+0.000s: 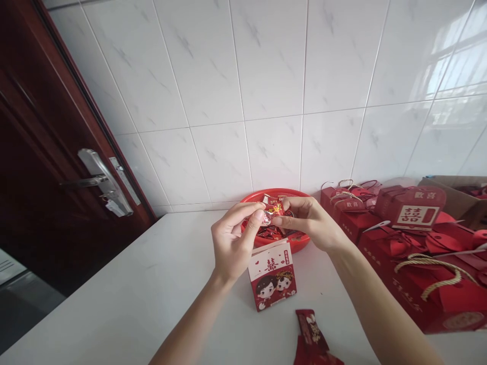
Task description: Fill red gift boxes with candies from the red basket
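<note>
Over a red basket [300,245] of wrapped candies, my left hand [234,241] and my right hand [314,223] pinch small shiny wrapped candies [271,214] between thumb and fingers. How many candies there are is too small to tell. Just below the hands, a red and white paper box [272,276] with two cartoon figures stands upright on the white table [163,304]. Its top edge lies close to the basket's front rim. Dark red wrapped packets [312,329] lie at the table's near edge.
Several red gift boxes [414,208] with rope handles crowd the right side, beside and below my right forearm. A cardboard box [456,190] stands behind them at the far right. A tiled wall [274,152] backs the table; a dark wooden door [41,126] is at left.
</note>
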Tool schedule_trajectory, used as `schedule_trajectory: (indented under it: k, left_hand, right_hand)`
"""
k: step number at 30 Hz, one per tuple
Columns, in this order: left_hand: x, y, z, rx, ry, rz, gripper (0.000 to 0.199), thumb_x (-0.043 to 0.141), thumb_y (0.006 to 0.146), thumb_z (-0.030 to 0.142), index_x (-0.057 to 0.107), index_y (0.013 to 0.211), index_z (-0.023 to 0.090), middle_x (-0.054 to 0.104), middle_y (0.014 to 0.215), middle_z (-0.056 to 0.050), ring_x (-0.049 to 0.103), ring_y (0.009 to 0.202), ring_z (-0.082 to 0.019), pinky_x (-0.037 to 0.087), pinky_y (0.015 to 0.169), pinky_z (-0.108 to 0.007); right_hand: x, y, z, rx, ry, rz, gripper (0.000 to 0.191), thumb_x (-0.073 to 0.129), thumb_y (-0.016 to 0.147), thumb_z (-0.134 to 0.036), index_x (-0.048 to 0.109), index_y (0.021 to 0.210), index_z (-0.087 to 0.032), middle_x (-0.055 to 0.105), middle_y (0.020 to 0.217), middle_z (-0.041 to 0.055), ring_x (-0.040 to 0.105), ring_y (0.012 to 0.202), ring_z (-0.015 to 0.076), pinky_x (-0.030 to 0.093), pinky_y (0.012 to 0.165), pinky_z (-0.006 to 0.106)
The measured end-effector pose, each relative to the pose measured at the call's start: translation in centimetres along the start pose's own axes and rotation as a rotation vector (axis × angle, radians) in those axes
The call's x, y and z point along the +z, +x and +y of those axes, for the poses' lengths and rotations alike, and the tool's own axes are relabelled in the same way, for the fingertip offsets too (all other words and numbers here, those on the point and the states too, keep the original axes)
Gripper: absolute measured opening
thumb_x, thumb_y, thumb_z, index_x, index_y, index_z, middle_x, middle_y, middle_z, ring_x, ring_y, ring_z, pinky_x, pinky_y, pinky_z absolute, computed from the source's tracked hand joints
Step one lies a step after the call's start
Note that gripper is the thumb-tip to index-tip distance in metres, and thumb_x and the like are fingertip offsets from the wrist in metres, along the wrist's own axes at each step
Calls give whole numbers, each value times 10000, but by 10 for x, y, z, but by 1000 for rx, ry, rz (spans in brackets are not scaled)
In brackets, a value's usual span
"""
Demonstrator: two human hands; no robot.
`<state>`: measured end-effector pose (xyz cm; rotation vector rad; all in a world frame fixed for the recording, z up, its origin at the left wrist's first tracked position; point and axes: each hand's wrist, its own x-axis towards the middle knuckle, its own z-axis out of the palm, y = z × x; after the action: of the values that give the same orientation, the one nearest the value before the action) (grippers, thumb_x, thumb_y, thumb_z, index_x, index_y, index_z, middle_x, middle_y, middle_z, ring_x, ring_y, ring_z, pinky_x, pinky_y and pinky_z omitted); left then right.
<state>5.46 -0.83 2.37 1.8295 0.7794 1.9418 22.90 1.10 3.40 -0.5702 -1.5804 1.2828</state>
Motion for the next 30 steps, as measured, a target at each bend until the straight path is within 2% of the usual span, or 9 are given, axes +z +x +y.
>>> schedule_trajectory:
  k: [10,17,22,30]
  left_hand:
    - [-8,4,1,-34,49,-56,107,767,821,247,810,917,225,799,958,-55,754,903,-204,646,823,-324]
    - [-8,3,1,5,62,-45,124,777,814,214,810,931,238,802,954,-36,757,878,-185,646,807,-303]
    - [-6,1,2,35,99,-12,113,767,823,217,808,927,230,799,937,-40,752,877,-191,647,803,-320]
    - [-7,0,1,61,164,9,106,747,845,244,804,933,228,796,944,-44,748,880,-197,641,804,-330]
  right_hand:
    - [-2,0,-1,17,-11,-6,324,855,717,-348,590,666,-169,493,617,-55,400,524,61,297,445,209]
    - [-2,0,-2,31,9,-12,333,864,700,-352,589,660,-169,514,631,-49,445,549,69,339,467,206]
    - [-1,0,-2,10,-51,-1,342,861,709,-371,589,674,-168,503,615,-53,394,525,60,308,450,211]
    - [-1,-2,-4,9,-50,-1,360,870,698,-398,589,736,-177,500,642,-53,405,524,64,333,440,212]
